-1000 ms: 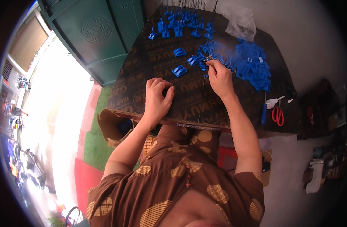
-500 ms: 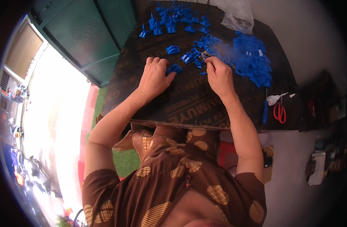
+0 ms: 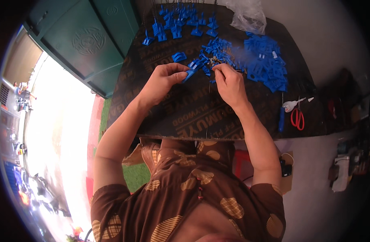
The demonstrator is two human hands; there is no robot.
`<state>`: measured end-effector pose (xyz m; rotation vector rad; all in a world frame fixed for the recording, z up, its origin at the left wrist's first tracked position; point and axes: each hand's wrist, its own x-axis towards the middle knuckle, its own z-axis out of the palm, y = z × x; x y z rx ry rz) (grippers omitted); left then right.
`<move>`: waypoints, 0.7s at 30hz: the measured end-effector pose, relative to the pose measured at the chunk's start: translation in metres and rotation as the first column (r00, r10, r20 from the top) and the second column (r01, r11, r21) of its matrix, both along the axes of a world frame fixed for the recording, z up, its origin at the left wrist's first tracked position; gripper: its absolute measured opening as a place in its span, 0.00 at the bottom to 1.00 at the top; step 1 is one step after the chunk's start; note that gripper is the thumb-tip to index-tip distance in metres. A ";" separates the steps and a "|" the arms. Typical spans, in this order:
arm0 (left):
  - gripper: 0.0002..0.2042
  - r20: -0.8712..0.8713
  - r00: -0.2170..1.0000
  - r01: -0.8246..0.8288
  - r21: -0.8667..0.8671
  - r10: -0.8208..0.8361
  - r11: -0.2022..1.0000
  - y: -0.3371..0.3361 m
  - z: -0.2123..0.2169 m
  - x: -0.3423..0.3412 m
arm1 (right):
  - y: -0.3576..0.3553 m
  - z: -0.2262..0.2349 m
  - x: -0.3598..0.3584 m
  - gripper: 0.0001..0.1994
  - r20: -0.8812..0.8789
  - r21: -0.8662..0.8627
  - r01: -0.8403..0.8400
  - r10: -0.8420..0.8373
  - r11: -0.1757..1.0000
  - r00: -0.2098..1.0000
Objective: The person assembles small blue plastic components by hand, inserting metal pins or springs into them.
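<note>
The left hand (image 3: 162, 82) pinches a small blue plastic clip (image 3: 188, 75) between thumb and fingertips, its grip closed on the piece; the clip sticks out from the fingers toward 3 o'clock, its long axis slanting up toward 1 o'clock. The right hand (image 3: 229, 82) sits just beside it, at 3 o'clock from the clip, with fingertips drawn together on something small and thin, seemingly a bit of wire or spring; what exactly it grasps is too small to tell. The two hands are near but not touching, and the clip lies between them, so the left hand is the one on it.

Both work over a dark plywood counter (image 3: 201, 117). At 12 o'clock from the hands lies a scatter of loose blue clips (image 3: 215, 50); further off, at the far edge, a row of upright blue pieces (image 3: 181, 24). At 2 o'clock is a dense heap of blue plastic parts (image 3: 265, 68).

A clear plastic bag (image 3: 245, 16) lies crumpled at the far rim; its contents cannot be made out. Red-handled scissors (image 3: 297, 117) and a blue-handled tool (image 3: 281, 119) rest at 4 o'clock.
</note>
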<state>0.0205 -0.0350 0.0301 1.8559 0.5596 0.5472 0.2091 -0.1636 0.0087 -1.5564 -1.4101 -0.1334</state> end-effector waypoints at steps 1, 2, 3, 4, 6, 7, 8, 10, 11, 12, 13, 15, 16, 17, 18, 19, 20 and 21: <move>0.14 0.145 0.986 0.119 -0.271 -0.082 0.955 0.002 -0.002 -0.001 | 0.000 0.001 -0.001 0.05 -0.001 0.002 -0.010 0.010 1.000 1.000; 0.15 0.304 0.945 0.264 -0.499 -0.119 0.826 0.002 -0.001 -0.002 | 0.000 0.002 -0.002 0.05 -0.002 0.005 -0.021 0.021 1.000 1.000; 0.15 0.305 0.944 0.267 -0.496 -0.122 0.826 0.001 0.001 -0.001 | -0.001 0.002 -0.002 0.05 0.000 0.007 -0.018 0.018 1.000 1.000; 0.16 0.342 0.927 0.329 -0.538 -0.156 0.776 -0.002 0.005 -0.001 | -0.002 0.002 -0.002 0.04 -0.008 0.009 -0.025 0.026 1.000 1.000; 0.17 0.381 0.905 0.391 -0.573 -0.188 0.720 -0.004 0.008 0.001 | -0.003 0.004 -0.003 0.04 -0.015 0.013 -0.031 0.031 0.999 0.999; 0.18 0.416 0.888 0.427 -0.586 -0.196 0.689 -0.003 0.007 0.002 | -0.003 0.004 -0.003 0.04 -0.027 0.007 -0.036 0.036 0.999 0.999; 0.18 0.451 0.869 0.462 -0.597 -0.202 0.656 -0.003 0.007 0.004 | -0.003 0.005 -0.003 0.04 -0.040 0.002 -0.041 0.041 0.999 0.998; 0.18 0.456 0.866 0.472 -0.604 -0.207 0.642 -0.003 0.008 0.006 | -0.003 0.006 -0.003 0.04 -0.042 0.002 -0.039 0.039 0.999 0.998; 0.19 0.462 0.862 0.479 -0.612 -0.207 0.629 -0.003 0.008 0.008 | -0.003 0.007 -0.003 0.04 -0.044 0.001 -0.040 0.040 0.999 0.998; 0.19 0.462 0.862 0.481 -0.613 -0.210 0.627 -0.002 0.008 0.008 | -0.003 0.007 -0.003 0.04 -0.044 0.000 -0.037 0.037 0.999 0.998; 0.17 0.478 0.851 0.501 -0.610 -0.220 0.614 -0.001 0.007 0.009 | -0.002 0.007 -0.003 0.04 -0.038 0.009 -0.043 0.043 0.999 0.998; 0.15 0.492 0.839 0.523 -0.606 -0.233 0.600 0.001 0.002 0.011 | -0.002 0.006 -0.003 0.04 -0.033 0.018 -0.043 0.044 0.999 0.998; 0.16 0.470 0.854 0.499 -0.623 -0.222 0.602 0.002 -0.003 0.012 | -0.002 0.006 -0.002 0.05 -0.082 0.034 -0.071 0.074 0.997 0.994; 0.16 0.448 0.869 0.475 -0.639 -0.210 0.605 0.003 -0.006 0.014 | -0.003 0.005 -0.002 0.05 -0.129 0.050 -0.099 0.104 0.994 0.986; 0.16 0.449 0.868 0.477 -0.640 -0.210 0.602 0.003 -0.008 0.014 | -0.004 0.007 -0.004 0.05 -0.129 0.048 -0.096 0.102 0.994 0.986; 0.15 0.419 0.887 0.438 -0.639 -0.192 0.633 0.003 -0.010 0.013 | -0.005 0.010 -0.007 0.06 -0.157 0.035 -0.128 0.132 0.991 0.979; 0.15 0.388 0.905 0.398 -0.635 -0.172 0.662 0.001 -0.011 0.012 | -0.007 0.013 -0.009 0.06 -0.186 0.024 -0.159 0.161 0.987 0.969; 0.13 0.352 0.926 0.340 -0.618 -0.137 0.709 -0.002 -0.010 0.011 | -0.007 0.015 -0.010 0.06 -0.195 0.019 -0.185 0.185 0.983 0.963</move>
